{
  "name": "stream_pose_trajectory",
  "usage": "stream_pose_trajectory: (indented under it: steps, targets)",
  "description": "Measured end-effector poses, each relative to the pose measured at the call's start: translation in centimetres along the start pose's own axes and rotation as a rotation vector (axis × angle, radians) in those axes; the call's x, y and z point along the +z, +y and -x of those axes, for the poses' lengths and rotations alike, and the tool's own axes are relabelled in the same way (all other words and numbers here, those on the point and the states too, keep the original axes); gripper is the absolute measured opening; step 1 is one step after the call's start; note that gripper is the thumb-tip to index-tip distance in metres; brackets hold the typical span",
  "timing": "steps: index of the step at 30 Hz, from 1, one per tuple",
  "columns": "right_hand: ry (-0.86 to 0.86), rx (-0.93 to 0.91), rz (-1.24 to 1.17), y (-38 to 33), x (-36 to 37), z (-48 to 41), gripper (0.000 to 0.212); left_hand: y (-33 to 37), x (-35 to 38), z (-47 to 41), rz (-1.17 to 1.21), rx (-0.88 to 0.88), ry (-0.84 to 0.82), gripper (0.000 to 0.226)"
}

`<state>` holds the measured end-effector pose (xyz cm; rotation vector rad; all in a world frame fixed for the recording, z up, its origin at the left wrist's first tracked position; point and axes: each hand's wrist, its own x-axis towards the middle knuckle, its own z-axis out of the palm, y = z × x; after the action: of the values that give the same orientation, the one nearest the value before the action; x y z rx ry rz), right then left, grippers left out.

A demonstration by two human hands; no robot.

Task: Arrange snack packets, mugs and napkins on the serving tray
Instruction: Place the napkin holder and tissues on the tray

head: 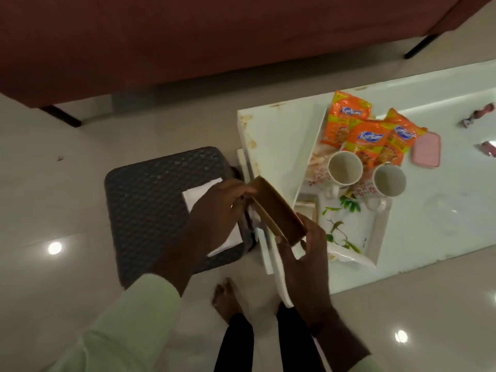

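Brown holder [276, 210] hides part of the tray's [375, 237] near-left corner — wrapped sweets [488, 149] at far right are cut off, blurred.

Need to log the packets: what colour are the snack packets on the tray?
Orange, with a blue logo: three snack packets on the serving tray, clearest in the head view.

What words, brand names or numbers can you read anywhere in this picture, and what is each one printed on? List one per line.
"Kurkure": blue logo on the far snack packet.
"Kurkure": blue logo on the middle snack packet.
"Kurkure": blue logo, partly creased, on the right snack packet.
Smaller print on all three packets: too blurred to read.
Mugs, serving tray and pink case: no readable text.
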<state>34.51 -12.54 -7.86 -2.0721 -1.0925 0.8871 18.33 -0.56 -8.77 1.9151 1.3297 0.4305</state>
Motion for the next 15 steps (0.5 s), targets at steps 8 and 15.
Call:
stream_pose_trajectory:
  steps: [8,15]
  targets:
    - [0.010,-0.023,0.252,8.0,-11.8,-4.5,0.056,6.6,9.6,-0.9,0.012,0.004,-0.146,0.025]
    - [-0.041,0.017,0.351,12.1,-12.5,-7.2,0.054,7.2,14.9,-2.1,-0.073,-0.087,-0.193,0.026]
